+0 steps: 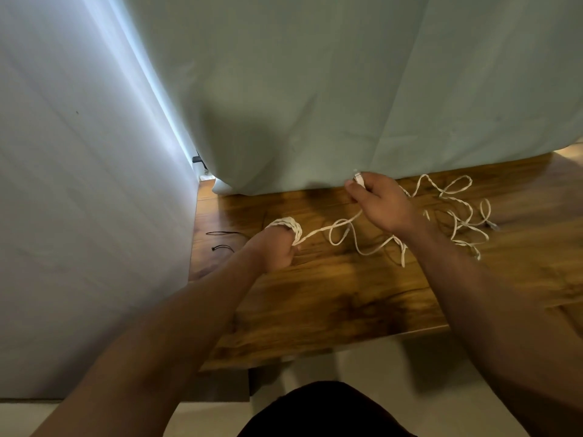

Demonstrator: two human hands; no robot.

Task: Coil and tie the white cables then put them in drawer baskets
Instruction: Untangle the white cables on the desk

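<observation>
A white twisted cable [342, 230] lies in loose loops across the wooden table [331, 298]. My left hand [277, 249] grips a small coil of that cable [288, 225], wound around its fingers at the table's left. My right hand [383, 201] is raised near the curtain's hem and pinches the cable close to its plug end [358, 178]. More tangled white cable [463, 216] spreads on the table behind and to the right of my right wrist. No drawer basket is in view.
Two black cable ties [222, 241] lie on the table's left side, near the white wall [79, 216]. A pale green curtain [315, 89] hangs over the table's far edge. The table's front edge runs just before my dark-clothed lap.
</observation>
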